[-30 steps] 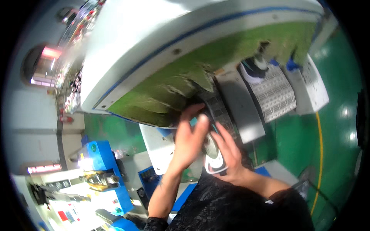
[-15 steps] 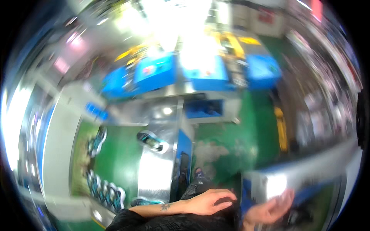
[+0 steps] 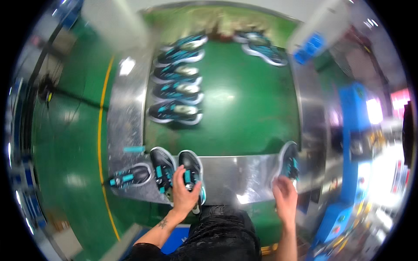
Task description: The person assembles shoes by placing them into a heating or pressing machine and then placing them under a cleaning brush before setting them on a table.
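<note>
My left hand grips a black sneaker with a pale sole and teal trim, thumb and fingers on either side of its opening. Close against its left is a second sneaker; a third sneaker lies sideways farther left. Over on the right, my right hand has its fingers curled on the near end of another sneaker, slightly blurred. All of these rest on the metal ledge in front of me.
Beyond the ledge, a green surface carries a column of several sneakers at left and a pair at far right. A teal strip lies on the left metal edge. Blue machines stand at right.
My view has swung left, from the blue machines to the metal ledge. Both hands, previously holding nothing over my lap and to its right, are now on sneakers.
</note>
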`<action>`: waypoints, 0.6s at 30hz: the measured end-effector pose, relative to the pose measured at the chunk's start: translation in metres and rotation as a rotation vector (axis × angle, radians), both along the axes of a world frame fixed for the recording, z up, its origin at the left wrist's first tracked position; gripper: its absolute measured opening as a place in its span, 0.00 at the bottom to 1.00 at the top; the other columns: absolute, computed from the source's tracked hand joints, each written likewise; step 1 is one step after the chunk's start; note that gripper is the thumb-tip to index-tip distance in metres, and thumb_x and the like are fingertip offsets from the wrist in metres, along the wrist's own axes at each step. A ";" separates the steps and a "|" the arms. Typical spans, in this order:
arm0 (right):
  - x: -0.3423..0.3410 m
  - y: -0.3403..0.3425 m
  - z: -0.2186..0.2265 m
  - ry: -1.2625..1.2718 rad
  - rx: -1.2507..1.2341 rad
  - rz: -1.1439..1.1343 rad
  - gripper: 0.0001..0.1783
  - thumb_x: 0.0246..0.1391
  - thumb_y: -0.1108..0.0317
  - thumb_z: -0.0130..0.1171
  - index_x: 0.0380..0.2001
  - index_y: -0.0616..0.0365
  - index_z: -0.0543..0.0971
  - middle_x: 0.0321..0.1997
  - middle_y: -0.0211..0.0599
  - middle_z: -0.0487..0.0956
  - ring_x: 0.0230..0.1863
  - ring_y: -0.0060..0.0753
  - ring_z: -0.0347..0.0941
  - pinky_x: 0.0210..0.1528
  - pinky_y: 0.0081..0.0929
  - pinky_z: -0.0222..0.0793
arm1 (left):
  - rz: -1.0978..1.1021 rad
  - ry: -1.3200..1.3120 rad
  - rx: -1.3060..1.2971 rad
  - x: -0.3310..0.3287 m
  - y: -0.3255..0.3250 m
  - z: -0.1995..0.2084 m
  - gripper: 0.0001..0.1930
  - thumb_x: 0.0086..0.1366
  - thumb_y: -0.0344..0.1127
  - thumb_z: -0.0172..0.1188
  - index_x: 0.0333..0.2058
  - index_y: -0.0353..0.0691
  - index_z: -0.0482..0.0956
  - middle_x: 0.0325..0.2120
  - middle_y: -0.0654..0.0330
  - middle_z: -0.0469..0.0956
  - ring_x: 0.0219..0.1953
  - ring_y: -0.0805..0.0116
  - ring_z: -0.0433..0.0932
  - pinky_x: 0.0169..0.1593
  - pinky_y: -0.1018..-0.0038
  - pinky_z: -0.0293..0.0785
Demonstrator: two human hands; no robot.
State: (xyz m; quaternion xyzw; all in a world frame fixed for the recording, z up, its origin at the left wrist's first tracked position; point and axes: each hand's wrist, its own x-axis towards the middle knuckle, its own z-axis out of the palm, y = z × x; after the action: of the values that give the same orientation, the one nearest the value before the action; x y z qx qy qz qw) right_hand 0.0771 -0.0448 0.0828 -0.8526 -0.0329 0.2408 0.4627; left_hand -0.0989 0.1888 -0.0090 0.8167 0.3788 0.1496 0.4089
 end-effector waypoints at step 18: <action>0.110 0.368 -0.146 -0.168 -0.249 1.199 0.34 0.36 0.40 0.67 0.25 0.68 0.76 0.22 0.49 0.78 0.22 0.47 0.75 0.27 0.42 0.72 | 0.219 0.066 0.082 -0.003 -0.011 -0.053 0.17 0.50 0.28 0.61 0.40 0.34 0.71 0.52 0.44 0.69 0.55 0.43 0.67 0.58 0.58 0.63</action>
State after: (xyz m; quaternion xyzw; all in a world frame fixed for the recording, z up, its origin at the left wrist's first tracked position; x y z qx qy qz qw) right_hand 0.1870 0.3231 -0.0633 -0.7494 -0.5141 0.3931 0.1399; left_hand -0.1022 0.1783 -0.0616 0.7909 0.4726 0.1819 0.3435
